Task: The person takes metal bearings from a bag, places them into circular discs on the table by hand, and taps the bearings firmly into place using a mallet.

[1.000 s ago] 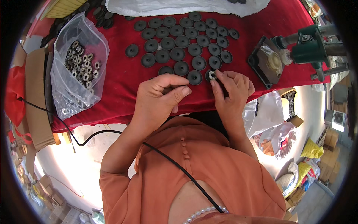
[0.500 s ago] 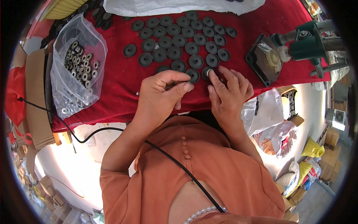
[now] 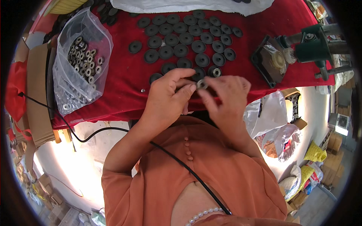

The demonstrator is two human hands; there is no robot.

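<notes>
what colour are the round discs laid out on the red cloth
The discs are dark grey, close to black, best seen in the head view.

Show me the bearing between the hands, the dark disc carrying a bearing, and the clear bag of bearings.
Bearing (image 3: 201,84): head view, middle of its blurred face.
Dark disc (image 3: 210,71): head view, on its left rim.
Clear bag (image 3: 89,28): head view, on its upper wall.

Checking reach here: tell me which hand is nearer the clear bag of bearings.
Left: the left hand is right of the bag; the right hand is farther right, beyond the left.
</notes>
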